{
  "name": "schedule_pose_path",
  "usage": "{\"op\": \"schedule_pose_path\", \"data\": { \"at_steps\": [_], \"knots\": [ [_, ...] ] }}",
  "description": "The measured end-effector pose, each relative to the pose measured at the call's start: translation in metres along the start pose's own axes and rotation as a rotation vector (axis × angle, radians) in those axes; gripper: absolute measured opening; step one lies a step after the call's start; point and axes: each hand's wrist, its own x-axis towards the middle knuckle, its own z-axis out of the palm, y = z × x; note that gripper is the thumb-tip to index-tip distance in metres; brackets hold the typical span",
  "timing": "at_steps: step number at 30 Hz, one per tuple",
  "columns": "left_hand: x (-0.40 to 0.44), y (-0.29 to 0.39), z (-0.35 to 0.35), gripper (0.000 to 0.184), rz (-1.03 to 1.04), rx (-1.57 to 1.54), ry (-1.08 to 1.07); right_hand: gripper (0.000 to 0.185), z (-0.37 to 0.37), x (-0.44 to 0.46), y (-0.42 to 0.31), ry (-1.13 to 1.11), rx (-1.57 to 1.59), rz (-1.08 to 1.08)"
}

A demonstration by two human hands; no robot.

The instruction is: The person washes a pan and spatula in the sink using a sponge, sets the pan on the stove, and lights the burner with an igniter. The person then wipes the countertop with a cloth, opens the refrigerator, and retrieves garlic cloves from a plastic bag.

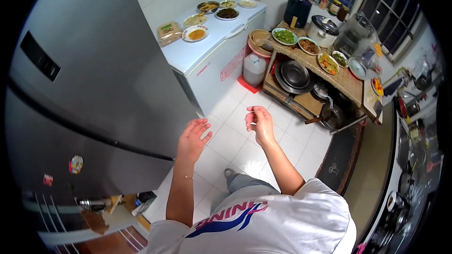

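Both hands hover in mid-air over the white tiled floor (240, 153), touching nothing. My left hand (192, 140) is raised beside the grey fridge (103, 66), with its fingers apart and nothing in it. To its right, my right hand (258, 123) is held up with its fingers loosely curved and apart, also holding nothing. Beyond them stands a white chest freezer (207, 84), its lid carrying several dishes, among them a plate of orange-brown sauce (195, 33) and a plate of dark food (227, 14).
A low table (301, 32) at the back right bears plates of food, a rice cooker (322, 30) and a dark canister (297, 10). Beneath it sit metal basins (295, 74) and a pan (332, 116). A plastic jug (254, 70) stands beside the freezer. A counter runs along the right.
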Motion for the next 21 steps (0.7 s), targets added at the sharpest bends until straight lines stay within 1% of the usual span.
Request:
{"op": "schedule_pose_path", "data": {
  "at_steps": [2,6,9,10,12,13,14,16,18,19,20,21],
  "knots": [
    [0.006,0.021,-0.008,0.016,0.005,0.017,-0.005,0.02,0.023,0.0,0.004,-0.012,-0.015,-0.015],
    [0.016,0.051,-0.028,0.015,-0.115,-0.01,-0.091,0.017,0.057,-0.006,0.023,0.042,-0.039,-0.031],
    [0.014,0.075,-0.056,0.017,0.027,0.193,-0.108,0.016,0.087,-0.024,0.039,0.082,-0.042,-0.047],
    [0.008,0.084,-0.062,0.017,-0.004,0.201,-0.14,0.016,0.097,-0.032,0.044,0.092,-0.057,-0.047],
    [-0.01,0.111,-0.081,0.016,0.266,0.566,0.009,0.016,0.117,-0.052,0.06,0.148,-0.036,-0.072],
    [-0.017,0.126,-0.1,0.016,0.444,0.671,0.019,0.015,0.129,-0.062,0.07,0.169,-0.026,-0.077],
    [-0.025,0.143,-0.119,0.016,0.625,0.768,0.031,0.015,0.14,-0.073,0.082,0.191,-0.012,-0.089],
    [-0.05,0.189,-0.139,0.016,0.866,0.815,0.151,0.015,0.162,-0.09,0.11,0.29,-0.008,-0.09],
    [-0.08,0.235,-0.148,0.017,1.077,1.036,0.248,0.014,0.191,-0.11,0.135,0.315,0.021,-0.088],
    [-0.095,0.253,-0.148,0.021,1.125,1.178,0.329,0.014,0.209,-0.12,0.142,0.309,0.023,-0.079],
    [-0.102,0.263,-0.155,0.021,1.118,1.178,0.329,0.013,0.227,-0.129,0.148,0.299,0.023,-0.073],
    [-0.107,0.273,-0.16,0.025,1.199,1.25,0.358,0.013,0.243,-0.138,0.152,0.275,0.031,-0.071]
  ]
}}
